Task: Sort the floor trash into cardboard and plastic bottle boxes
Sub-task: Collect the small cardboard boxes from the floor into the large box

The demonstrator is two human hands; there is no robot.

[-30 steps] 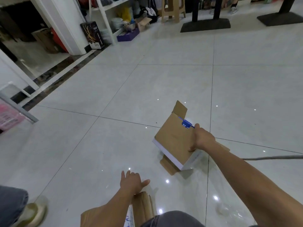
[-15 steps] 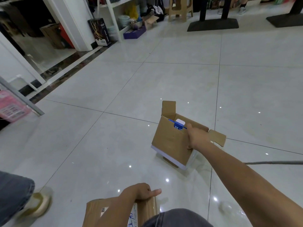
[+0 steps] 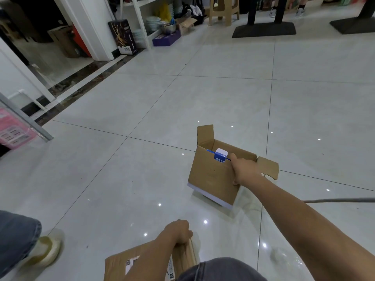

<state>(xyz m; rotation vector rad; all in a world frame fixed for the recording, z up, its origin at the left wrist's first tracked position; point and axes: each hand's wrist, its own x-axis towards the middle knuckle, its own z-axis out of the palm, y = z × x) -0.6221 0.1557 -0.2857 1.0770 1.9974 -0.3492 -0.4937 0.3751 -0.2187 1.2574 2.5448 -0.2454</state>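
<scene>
An open brown cardboard box (image 3: 211, 175) with a white bottom edge hangs tilted just above the tiled floor, right of centre. My right hand (image 3: 243, 169) grips its near top rim, beside a blue-and-white tag (image 3: 220, 155) clipped on that rim. Its flaps stand open at the back and right. At the bottom of the view, my left hand (image 3: 178, 232) curls over the edge of a second cardboard box (image 3: 119, 264) with white shipping labels, low beside my knee.
A shelf with bowls and small boxes (image 3: 162, 27), a dark carton (image 3: 123, 37) and a white pillar stand at the far left. Black table bases (image 3: 263, 29) and a stool lie beyond. A pink crate (image 3: 12, 128) is at left. My shoe (image 3: 44, 250) is bottom left.
My right hand has lifted and turned the open box upright so its opening faces up. My left hand went from flat and spread to gripping the labelled box.
</scene>
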